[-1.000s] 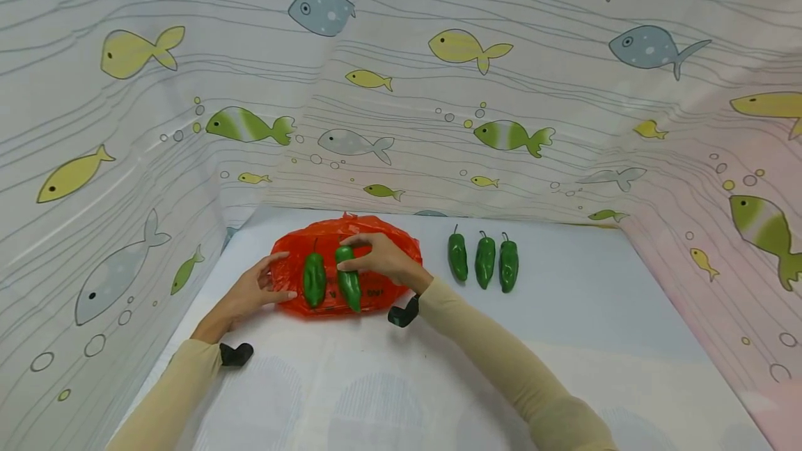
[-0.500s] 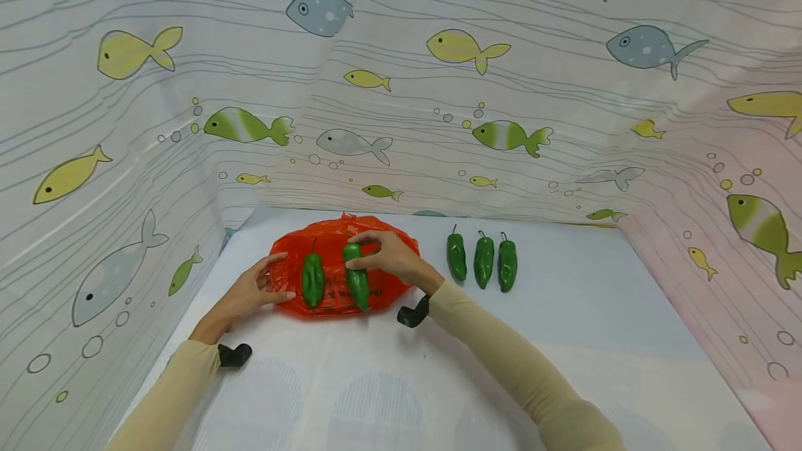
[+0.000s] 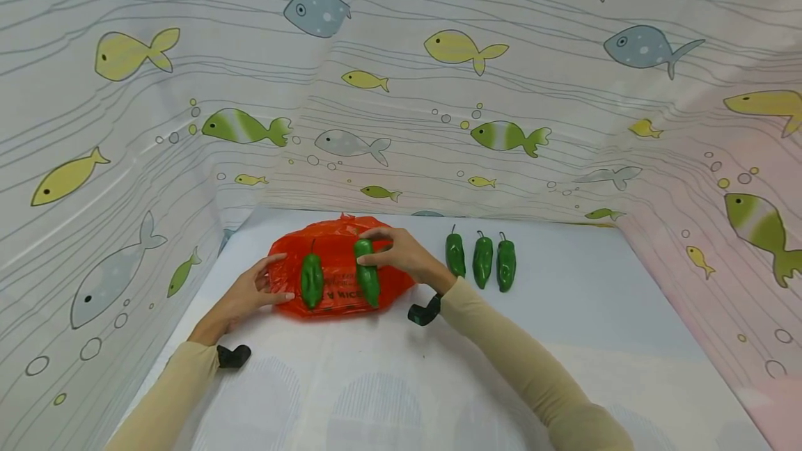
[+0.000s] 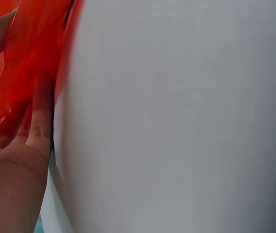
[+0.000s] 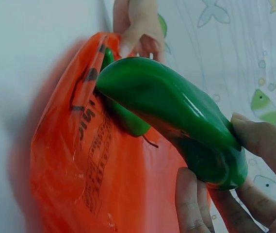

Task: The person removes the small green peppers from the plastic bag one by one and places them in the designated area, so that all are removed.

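Green pepper (image 5: 169,104), glossy, curved, perhaps dented near one end, tight between right-hand fingers (image 5: 188,201).

Head view high, forward-down; wrist views close, left perhaps low, red bag (image 3: 338,263) in both.

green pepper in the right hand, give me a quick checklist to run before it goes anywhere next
1. Grip on the held pepper: ok, the right hand pinches it at one end.
2. Held pepper over the red bag: ok in the head view; its height above it, cannot tell.
3. Left hand at the bag: ok, touching its left edge.
4. Second pepper apart from the held one: ok, there is a gap in the head view.
5. Second pepper inside the bag or on top: cannot tell.
6. All peppers at the bag: not ok, three peppers lie to its right.
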Action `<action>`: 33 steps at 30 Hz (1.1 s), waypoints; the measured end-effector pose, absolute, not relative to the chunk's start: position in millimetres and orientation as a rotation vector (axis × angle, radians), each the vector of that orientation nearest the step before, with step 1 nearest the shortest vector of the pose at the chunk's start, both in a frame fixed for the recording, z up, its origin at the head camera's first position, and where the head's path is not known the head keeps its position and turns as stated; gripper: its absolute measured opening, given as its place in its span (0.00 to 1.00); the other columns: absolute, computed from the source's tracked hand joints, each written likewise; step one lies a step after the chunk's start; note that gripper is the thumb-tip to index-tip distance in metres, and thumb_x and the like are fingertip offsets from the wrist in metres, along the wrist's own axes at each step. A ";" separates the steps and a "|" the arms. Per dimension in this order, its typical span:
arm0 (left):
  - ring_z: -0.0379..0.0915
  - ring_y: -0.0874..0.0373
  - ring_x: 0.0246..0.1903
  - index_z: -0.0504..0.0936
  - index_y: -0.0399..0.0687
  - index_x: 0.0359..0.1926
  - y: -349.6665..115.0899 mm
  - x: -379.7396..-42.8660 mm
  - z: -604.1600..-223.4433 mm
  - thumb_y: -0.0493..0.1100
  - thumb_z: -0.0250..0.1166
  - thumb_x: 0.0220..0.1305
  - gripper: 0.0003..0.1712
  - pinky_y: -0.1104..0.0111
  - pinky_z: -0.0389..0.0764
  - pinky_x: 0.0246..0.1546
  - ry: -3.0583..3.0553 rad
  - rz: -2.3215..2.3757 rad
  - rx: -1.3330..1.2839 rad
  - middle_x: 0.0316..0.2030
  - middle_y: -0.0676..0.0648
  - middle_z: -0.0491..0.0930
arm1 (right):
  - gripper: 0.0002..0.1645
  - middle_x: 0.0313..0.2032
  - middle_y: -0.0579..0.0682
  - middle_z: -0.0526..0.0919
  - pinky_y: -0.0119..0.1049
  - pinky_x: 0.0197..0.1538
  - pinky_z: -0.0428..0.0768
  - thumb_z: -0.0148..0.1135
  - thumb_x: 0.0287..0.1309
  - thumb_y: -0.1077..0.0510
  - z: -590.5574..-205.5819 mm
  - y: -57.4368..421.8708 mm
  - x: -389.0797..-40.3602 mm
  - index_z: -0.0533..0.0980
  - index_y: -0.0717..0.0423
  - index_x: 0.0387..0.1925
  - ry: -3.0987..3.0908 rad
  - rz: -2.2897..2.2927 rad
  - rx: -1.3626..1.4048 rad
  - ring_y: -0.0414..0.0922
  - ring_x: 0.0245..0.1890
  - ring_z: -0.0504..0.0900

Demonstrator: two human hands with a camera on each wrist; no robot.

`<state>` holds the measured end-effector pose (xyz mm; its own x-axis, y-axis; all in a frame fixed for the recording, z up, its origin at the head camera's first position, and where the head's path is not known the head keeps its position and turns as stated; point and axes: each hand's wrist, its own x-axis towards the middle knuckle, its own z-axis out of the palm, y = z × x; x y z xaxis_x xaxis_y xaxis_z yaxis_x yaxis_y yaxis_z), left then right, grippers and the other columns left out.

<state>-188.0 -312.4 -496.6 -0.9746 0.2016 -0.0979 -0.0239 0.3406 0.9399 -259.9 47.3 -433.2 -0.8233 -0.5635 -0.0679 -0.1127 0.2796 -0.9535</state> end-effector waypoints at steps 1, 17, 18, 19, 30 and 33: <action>0.53 0.37 0.74 0.56 0.50 0.80 -312.5 -187.9 -496.8 0.41 0.78 0.59 0.54 0.80 0.69 0.56 2.403 1.693 0.161 0.77 0.35 0.53 | 0.30 0.60 0.45 0.77 0.43 0.55 0.82 0.79 0.56 0.49 -432.9 48.6 -259.9 0.79 0.41 0.60 2.161 -1.562 -0.608 0.48 0.56 0.78; 0.53 0.36 0.74 0.55 0.49 0.80 -312.1 -189.4 -496.9 0.40 0.77 0.59 0.54 0.82 0.71 0.54 2.373 1.727 0.157 0.77 0.35 0.53 | 0.32 0.59 0.49 0.77 0.52 0.57 0.82 0.78 0.57 0.52 -436.2 68.3 -260.9 0.78 0.46 0.62 2.126 -1.636 -0.542 0.50 0.49 0.84; 0.53 0.36 0.74 0.55 0.49 0.80 -312.0 -189.4 -496.7 0.40 0.77 0.59 0.54 0.82 0.71 0.54 2.375 1.723 0.157 0.77 0.35 0.53 | 0.32 0.59 0.49 0.77 0.52 0.56 0.82 0.78 0.57 0.52 -436.0 69.5 -260.6 0.78 0.46 0.62 2.133 -1.631 -0.538 0.50 0.49 0.84; 0.53 0.36 0.74 0.55 0.49 0.80 -312.0 -189.4 -496.4 0.40 0.77 0.59 0.54 0.81 0.71 0.55 2.379 1.717 0.157 0.77 0.35 0.53 | 0.32 0.59 0.49 0.77 0.51 0.56 0.82 0.78 0.57 0.52 -436.0 70.6 -260.4 0.78 0.46 0.62 2.141 -1.625 -0.535 0.50 0.49 0.84; 0.54 0.36 0.73 0.55 0.51 0.80 -311.9 -189.0 -497.4 0.40 0.77 0.60 0.54 0.80 0.72 0.54 2.387 1.705 0.152 0.77 0.35 0.53 | 0.31 0.60 0.48 0.78 0.48 0.54 0.83 0.78 0.56 0.49 -437.7 85.8 -261.3 0.79 0.44 0.61 2.189 -1.597 -0.517 0.51 0.52 0.81; 0.53 0.36 0.74 0.55 0.51 0.80 -311.9 -189.1 -497.3 0.39 0.77 0.60 0.54 0.81 0.71 0.54 2.384 1.711 0.154 0.77 0.35 0.53 | 0.32 0.59 0.49 0.78 0.51 0.55 0.83 0.79 0.56 0.49 -437.9 89.5 -261.3 0.79 0.45 0.62 2.182 -1.606 -0.515 0.51 0.52 0.82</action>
<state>-189.1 -311.9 -497.3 -0.9740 0.2016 -0.1036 -0.0336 0.3234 0.9457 -261.3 89.5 -437.9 -0.8602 -0.5025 -0.0866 -0.0667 0.2791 -0.9579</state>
